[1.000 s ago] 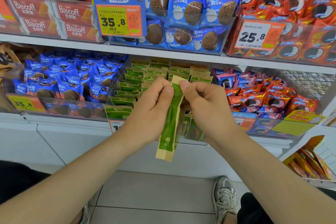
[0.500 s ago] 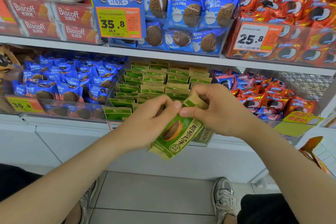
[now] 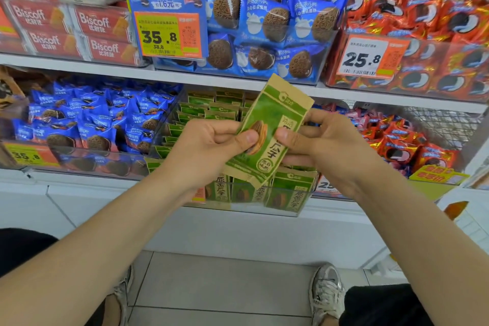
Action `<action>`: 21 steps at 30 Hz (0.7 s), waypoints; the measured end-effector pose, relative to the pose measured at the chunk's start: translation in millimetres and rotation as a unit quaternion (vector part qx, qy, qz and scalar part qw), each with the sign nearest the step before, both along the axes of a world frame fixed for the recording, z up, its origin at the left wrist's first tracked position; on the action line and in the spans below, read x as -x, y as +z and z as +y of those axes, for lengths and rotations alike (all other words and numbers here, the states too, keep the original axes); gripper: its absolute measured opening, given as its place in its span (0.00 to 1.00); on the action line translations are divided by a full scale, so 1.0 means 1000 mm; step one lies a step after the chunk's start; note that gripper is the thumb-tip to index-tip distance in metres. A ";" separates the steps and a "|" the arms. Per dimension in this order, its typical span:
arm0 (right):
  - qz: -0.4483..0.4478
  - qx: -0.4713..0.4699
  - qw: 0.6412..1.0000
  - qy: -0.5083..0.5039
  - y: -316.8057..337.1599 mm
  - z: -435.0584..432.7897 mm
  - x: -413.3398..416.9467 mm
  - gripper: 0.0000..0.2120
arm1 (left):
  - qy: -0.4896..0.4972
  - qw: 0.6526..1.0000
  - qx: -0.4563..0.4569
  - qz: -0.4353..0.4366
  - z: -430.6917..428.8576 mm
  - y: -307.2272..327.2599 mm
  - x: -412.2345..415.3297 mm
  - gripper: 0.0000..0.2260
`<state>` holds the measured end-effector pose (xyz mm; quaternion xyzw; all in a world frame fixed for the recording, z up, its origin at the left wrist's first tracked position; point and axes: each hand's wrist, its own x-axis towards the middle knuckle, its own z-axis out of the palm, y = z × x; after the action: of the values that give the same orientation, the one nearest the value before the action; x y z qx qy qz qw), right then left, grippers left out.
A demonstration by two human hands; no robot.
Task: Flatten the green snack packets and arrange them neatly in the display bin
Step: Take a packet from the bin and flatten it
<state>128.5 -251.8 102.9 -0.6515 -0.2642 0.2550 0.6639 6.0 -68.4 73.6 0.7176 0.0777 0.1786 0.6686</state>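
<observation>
Head view: both hands pinch one green snack packet [image 3: 267,135], held tilted in the air just in front of the display bin [image 3: 238,208] on the lower shelf. The left hand [image 3: 209,151] grips its left edge between thumb and curled fingers, and the right hand [image 3: 325,148] grips the right edge the same way. The packet looks light, thin and crinkly, its loose contents likely to shift and crush, so I would hold the side edges and press gently from the middle outward.

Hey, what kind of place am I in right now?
Most likely a shop's snack aisle: shelves of packaged biscuits, price tags reading 35.8 and 25.8, and a clear display bin of green packets.
</observation>
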 end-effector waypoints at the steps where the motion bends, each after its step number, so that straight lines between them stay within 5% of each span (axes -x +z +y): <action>1: -0.027 -0.001 0.999 -0.031 0.000 0.002 -0.001 0.15 | 0.009 1.000 0.012 0.008 0.000 0.001 -0.004 0.09; 3: -0.088 -0.012 0.992 -0.095 0.001 0.006 -0.005 0.12 | 0.077 0.994 -0.083 0.007 0.002 0.001 -0.013 0.10; 5: -0.177 -0.010 0.973 -0.149 0.004 0.010 -0.012 0.10 | 0.177 0.949 -0.260 0.003 0.007 0.000 -0.023 0.13; 7: -0.251 0.003 0.951 -0.181 0.006 0.015 -0.019 0.09 | 0.206 0.922 -0.329 0.004 0.010 0.001 -0.025 0.14; 13: -0.307 0.064 0.941 -0.129 -0.012 0.027 -0.043 0.15 | 0.109 0.856 -0.493 0.109 0.017 -0.006 -0.020 0.17; 17: -0.303 0.091 0.947 -0.061 -0.026 0.035 -0.053 0.21 | 0.062 0.806 -0.581 0.094 0.016 -0.022 -0.013 0.24; 21: -0.420 0.167 0.891 -0.038 -0.033 0.040 -0.058 0.21 | 0.068 0.776 -0.625 0.051 0.014 -0.036 -0.017 0.18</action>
<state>186.7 -211.9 70.2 -0.8089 -0.4466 -0.0271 0.3814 23.5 -54.6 37.8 0.9786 0.0311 0.1960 0.0546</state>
